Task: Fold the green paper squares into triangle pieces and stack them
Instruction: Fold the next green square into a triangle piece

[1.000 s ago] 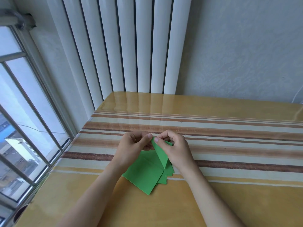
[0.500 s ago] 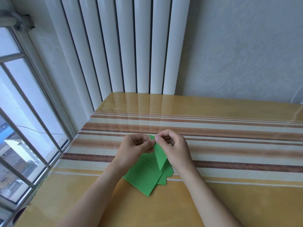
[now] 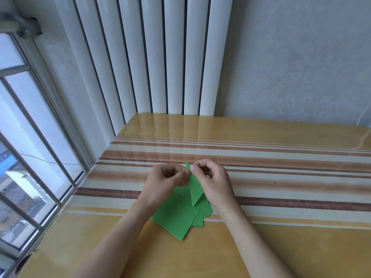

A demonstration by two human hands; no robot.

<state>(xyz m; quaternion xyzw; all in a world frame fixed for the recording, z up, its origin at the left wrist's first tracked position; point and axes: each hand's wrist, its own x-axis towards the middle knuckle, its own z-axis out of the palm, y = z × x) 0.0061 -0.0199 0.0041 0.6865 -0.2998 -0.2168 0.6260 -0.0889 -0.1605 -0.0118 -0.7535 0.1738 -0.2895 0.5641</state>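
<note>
Head view: both hands, left hand (image 3: 166,180) and right hand (image 3: 212,182), pinch folded green paper (image 3: 194,187).

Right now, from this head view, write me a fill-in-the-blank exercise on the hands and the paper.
1. Both hands, the left hand and the right hand, pinch one folded piece of ____ paper.
2. The folded piece is held ____ the pile of paper squares.
3. The pile lies on a glossy table with a ____ cloth.
4. The window is on the person's ____ side.

Missing words: green; above; striped; left
</note>
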